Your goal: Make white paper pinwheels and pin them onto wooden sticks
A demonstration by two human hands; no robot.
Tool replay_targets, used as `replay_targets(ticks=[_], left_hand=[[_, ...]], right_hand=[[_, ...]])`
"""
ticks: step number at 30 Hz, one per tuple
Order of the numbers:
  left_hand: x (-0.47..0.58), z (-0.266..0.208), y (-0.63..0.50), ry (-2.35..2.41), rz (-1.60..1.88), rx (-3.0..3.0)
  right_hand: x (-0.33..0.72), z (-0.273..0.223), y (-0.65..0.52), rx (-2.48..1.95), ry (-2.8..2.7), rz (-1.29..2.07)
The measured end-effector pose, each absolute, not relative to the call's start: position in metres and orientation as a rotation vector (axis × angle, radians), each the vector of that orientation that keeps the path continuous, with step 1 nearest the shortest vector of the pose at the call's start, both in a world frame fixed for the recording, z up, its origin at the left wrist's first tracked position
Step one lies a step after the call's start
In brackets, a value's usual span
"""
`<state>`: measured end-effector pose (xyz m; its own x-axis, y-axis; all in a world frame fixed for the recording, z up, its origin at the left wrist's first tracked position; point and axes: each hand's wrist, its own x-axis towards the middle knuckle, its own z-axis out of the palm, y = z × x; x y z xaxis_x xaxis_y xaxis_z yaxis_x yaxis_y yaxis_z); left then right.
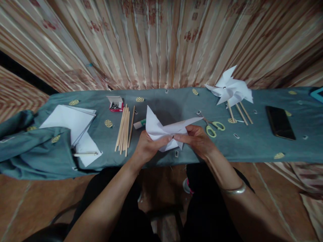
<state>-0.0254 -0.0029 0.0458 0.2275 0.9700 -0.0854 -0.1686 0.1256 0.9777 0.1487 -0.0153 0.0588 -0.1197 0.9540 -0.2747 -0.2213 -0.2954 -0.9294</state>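
Observation:
Between my two hands is a white paper pinwheel [161, 129], its folded blades standing up and a small dark pin at its centre. My left hand [148, 146] grips its left side, thumb pressed near the pin. From the right, my right hand [199, 139] pinches the paper, its thumb also close to the pin. Just behind my left hand lies a glue stick [140, 124], partly covered by the paper. A bundle of wooden sticks [123, 129] rests to the left. Green-handled scissors [214, 127] lie beyond my right hand.
Finished-looking pinwheels on sticks [233, 89] lie at the back right, near a black phone [280, 122]. A small red box of pins [116, 105] stands open behind the sticks. White paper sheets [68, 119] and a pen [85, 154] are at the left. A curtain [156, 43] hangs behind the table.

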Motion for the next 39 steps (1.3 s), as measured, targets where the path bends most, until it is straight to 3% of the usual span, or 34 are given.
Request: replay_targets(ticks=[20,39], left_hand=[[-0.031,0.047,-0.005,1.028,0.956,1.168],[-0.021,0.052,-0.003,1.098,1.126,1.227]], right_hand=[[0.149,0.052,-0.016,-1.235,-1.057,1.538],[0.15,0.05,-0.013,-1.172,-1.009,1.484]])
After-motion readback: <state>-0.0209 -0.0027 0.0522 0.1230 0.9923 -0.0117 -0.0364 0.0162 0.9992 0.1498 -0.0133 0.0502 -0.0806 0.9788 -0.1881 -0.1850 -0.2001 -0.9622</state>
